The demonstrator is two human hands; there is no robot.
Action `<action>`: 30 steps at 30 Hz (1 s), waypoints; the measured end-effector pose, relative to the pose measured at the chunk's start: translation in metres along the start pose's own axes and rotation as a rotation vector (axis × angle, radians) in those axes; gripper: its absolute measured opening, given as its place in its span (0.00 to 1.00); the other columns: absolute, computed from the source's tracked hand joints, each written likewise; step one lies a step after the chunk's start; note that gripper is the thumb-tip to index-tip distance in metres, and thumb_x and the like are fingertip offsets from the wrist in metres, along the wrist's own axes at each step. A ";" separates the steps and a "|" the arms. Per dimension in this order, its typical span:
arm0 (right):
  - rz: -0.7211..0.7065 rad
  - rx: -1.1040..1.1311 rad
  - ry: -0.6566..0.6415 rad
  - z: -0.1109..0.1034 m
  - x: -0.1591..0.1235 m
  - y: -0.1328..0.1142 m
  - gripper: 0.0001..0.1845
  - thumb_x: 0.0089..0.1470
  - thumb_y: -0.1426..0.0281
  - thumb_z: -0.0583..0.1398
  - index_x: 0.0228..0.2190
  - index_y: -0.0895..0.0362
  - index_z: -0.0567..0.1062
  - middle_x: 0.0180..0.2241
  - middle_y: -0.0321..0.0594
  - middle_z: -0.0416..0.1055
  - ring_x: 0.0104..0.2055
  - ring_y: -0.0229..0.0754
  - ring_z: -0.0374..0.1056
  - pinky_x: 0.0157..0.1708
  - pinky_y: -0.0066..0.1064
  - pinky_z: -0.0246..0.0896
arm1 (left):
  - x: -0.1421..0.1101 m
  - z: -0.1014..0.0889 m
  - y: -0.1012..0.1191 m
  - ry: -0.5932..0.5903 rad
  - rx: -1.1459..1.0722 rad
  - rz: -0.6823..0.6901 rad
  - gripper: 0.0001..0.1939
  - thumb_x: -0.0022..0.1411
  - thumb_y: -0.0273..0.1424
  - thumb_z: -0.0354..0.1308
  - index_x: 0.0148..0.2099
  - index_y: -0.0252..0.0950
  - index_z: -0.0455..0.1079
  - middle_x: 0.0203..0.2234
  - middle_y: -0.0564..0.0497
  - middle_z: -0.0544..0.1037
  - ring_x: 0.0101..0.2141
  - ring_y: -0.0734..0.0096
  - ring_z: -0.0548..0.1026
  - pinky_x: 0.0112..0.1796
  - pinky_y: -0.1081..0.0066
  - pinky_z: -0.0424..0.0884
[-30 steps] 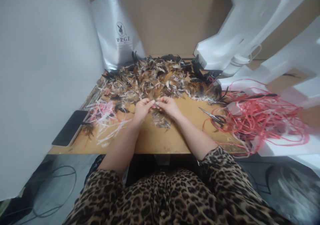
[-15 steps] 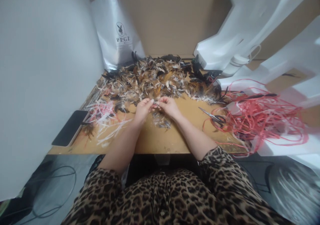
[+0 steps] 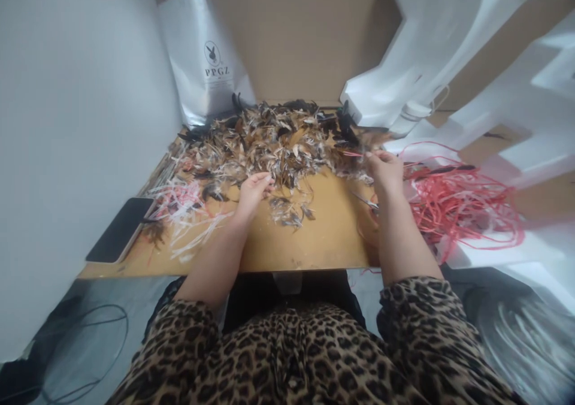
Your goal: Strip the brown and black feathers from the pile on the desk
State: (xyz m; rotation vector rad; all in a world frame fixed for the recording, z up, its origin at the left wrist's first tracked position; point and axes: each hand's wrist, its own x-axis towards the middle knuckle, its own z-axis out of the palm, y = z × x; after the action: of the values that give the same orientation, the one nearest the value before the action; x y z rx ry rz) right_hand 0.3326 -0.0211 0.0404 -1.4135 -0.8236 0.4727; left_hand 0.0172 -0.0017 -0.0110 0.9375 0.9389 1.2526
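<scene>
Watching remotely, I see the right hand [image 3: 386, 168] pinch thin pink strands [image 3: 353, 154]; left fingers [image 3: 257, 180] curl beside wispy feathers [image 3: 287, 147], grip unclear.

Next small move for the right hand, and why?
I'd probably lower the right hand and release at the right end of the feather pile: it seems to pinch a pink strand with some blurred brown feathers, it hovers close to that end, and the left hand is well apart from it.

One head-worn view, high and close at the table's [image 3: 323, 237] front, forward and downward.
</scene>
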 end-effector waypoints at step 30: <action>-0.040 -1.010 0.121 -0.047 -0.002 0.042 0.20 0.45 0.64 0.59 0.41 0.57 0.74 0.39 0.52 0.75 0.42 0.53 0.71 0.41 0.43 0.64 | 0.009 -0.011 -0.001 0.050 -0.010 0.055 0.17 0.45 0.35 0.67 0.37 0.32 0.71 0.27 0.51 0.77 0.21 0.81 0.73 0.20 0.80 0.64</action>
State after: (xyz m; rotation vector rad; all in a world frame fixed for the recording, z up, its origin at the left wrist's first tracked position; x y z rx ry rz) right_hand 0.3740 -0.0481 0.0010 -2.3085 -1.0425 -0.1124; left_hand 0.0080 0.0078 -0.0157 0.9335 0.9509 1.3318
